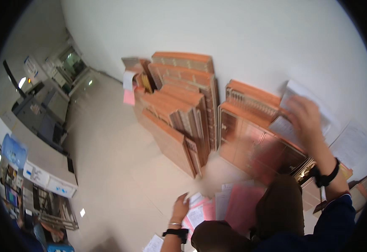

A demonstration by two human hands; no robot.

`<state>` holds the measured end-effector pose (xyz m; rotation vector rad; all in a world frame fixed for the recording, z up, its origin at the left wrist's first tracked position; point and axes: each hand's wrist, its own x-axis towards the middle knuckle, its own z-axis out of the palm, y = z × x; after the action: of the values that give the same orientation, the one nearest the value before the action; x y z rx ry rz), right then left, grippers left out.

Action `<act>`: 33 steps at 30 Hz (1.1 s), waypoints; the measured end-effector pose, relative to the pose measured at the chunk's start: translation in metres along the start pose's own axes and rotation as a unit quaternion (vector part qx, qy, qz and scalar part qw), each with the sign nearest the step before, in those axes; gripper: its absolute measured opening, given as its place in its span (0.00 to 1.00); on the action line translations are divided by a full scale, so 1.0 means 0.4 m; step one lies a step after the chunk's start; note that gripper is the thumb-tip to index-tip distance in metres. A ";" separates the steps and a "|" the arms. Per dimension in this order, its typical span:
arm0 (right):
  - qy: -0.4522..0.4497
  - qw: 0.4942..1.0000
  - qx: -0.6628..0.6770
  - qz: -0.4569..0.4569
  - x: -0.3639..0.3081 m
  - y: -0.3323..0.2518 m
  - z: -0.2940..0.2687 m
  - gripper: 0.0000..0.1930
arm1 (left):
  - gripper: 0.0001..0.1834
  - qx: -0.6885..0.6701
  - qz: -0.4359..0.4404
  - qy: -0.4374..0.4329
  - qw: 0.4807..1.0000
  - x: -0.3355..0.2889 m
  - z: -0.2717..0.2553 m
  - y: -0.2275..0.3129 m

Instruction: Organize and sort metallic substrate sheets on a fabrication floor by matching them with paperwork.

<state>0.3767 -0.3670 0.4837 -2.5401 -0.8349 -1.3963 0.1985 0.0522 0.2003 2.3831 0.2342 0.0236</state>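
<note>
My right hand (pixel 304 115) is raised over white sheets of paper (pixel 285 128) at the top of a stack of wooden panels (pixel 242 136). Motion blurs its fingers, so a grip cannot be made out. Low in front of my knees, my left hand (pixel 180 209) is open, fingertips slightly apart, beside a spread of pink and white papers (pixel 196 216). A larger pink sheet (pixel 243 206) lies in that spread, partly behind my knee. More white paper (pixel 295 94) stands against the wall behind my right hand.
A second group of brown panels (pixel 171 105) leans on edge at centre, with pink and white slips (pixel 129 86) at its far end. Another white sheet (pixel 353 143) is at the right. Dark machines (pixel 40 117) and a blue water bottle (pixel 14 151) line the left.
</note>
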 end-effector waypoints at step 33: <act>-0.559 0.728 0.024 0.396 -1.359 -0.600 0.392 0.45 | 0.17 -0.390 -0.308 0.115 0.860 -0.647 0.473 -0.398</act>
<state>0.1391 -0.3299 -0.0820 -2.9011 0.2546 0.4887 -0.0659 -0.0066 -0.0337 1.4122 0.9072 0.0840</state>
